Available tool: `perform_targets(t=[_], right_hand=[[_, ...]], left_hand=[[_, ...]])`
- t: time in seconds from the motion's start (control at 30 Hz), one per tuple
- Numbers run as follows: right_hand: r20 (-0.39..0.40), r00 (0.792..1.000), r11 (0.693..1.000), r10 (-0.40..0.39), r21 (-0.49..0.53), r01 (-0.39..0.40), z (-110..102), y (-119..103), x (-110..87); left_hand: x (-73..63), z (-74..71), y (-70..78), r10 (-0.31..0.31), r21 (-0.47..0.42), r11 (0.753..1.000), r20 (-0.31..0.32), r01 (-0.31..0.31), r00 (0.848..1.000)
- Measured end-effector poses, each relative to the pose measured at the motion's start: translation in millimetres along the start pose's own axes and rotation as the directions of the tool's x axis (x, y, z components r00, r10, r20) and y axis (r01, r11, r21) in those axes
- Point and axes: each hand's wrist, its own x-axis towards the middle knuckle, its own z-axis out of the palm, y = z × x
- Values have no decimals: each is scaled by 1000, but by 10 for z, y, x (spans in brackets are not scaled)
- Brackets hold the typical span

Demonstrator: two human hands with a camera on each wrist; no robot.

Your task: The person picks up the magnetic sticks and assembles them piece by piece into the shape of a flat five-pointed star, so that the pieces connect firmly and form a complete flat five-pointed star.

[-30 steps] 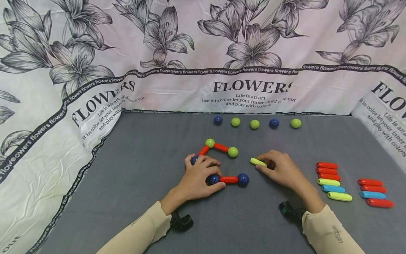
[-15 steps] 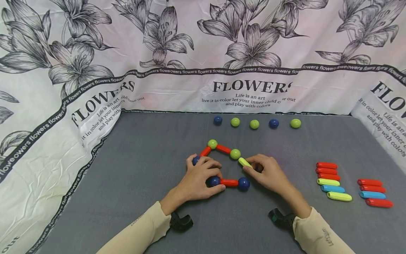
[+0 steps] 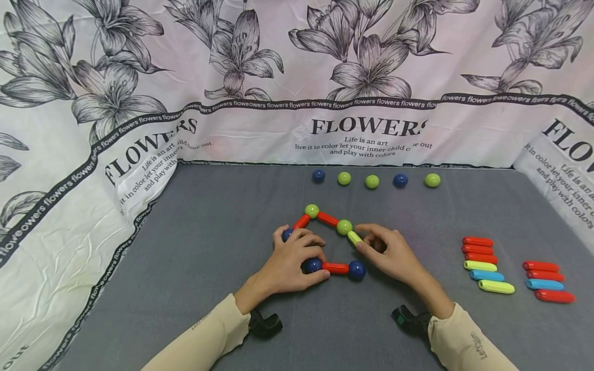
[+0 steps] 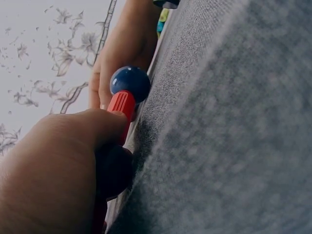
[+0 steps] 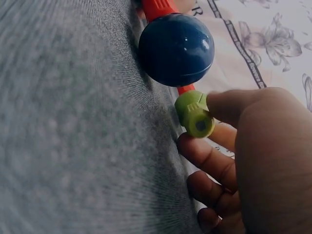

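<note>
A chain of magnetic balls and rods lies on the grey table. My left hand (image 3: 290, 260) holds it at a near blue ball (image 3: 312, 265), its fingertips by a farther blue ball (image 3: 287, 234). From the held ball a red rod (image 3: 335, 268) runs to another blue ball (image 3: 357, 270). Farther back, red rods link two green balls, the right one a green ball (image 3: 344, 227). My right hand (image 3: 394, 255) pinches a yellow-green rod (image 3: 355, 238) against that ball; in the right wrist view the rod's hollow end (image 5: 200, 126) faces the camera. My left hand hides the chain's left side.
At the back edge stands a row of loose balls, among them a blue ball (image 3: 400, 181) and a green ball (image 3: 432, 180). To the right lie two stacks of rods, including a blue rod (image 3: 487, 275) and a red rod (image 3: 555, 296). A flower-print cloth (image 3: 250, 134) hangs behind.
My right hand has moved left with the yellow-green rod, and the rod's end now meets the green ball. The chain has shifted slightly right; my left hand stays nearly still.
</note>
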Motion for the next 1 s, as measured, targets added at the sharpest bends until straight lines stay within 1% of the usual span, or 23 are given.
perform_targets(t=[0.13,0.23,0.33,0.37,0.4,0.5,0.57,0.63,0.73,0.9,0.97,1.0], right_hand=[[27,999,998,-42,53,41,-3,23,-5],[55,991,988,-124,101,118,1,25,10],[60,972,967,-227,128,218,15,22,25],[63,965,961,-254,128,244,20,18,29],[70,962,960,-264,111,256,25,16,24],[101,959,964,-264,52,260,45,-1,3],[123,962,970,-242,13,242,58,-9,-14],[128,964,971,-234,-10,237,67,-16,-22],[122,965,972,-231,-20,235,70,-24,-23],[106,968,972,-226,-47,232,82,-37,-28],[98,969,970,-227,-62,234,90,-41,-31],[95,969,969,-229,-68,236,95,-44,-32]], left_hand=[[-3,-2,-4,-12,8,1000,-38,12,999],[-5,-6,-8,-17,43,999,-59,19,998],[-8,-4,7,21,87,996,-55,-16,998],[-9,-3,18,39,97,995,-49,-34,998],[-12,-1,27,55,103,993,-43,-50,998],[-17,7,54,90,98,991,-32,-87,995],[-17,10,59,96,85,992,-37,-93,995],[-13,14,54,95,84,992,-51,-91,994],[-7,17,44,75,96,993,-80,-68,994],[-2,15,32,20,131,991,-125,-4,992],[-1,14,35,12,125,992,-117,3,993],[-2,15,37,16,121,993,-98,-4,995]])
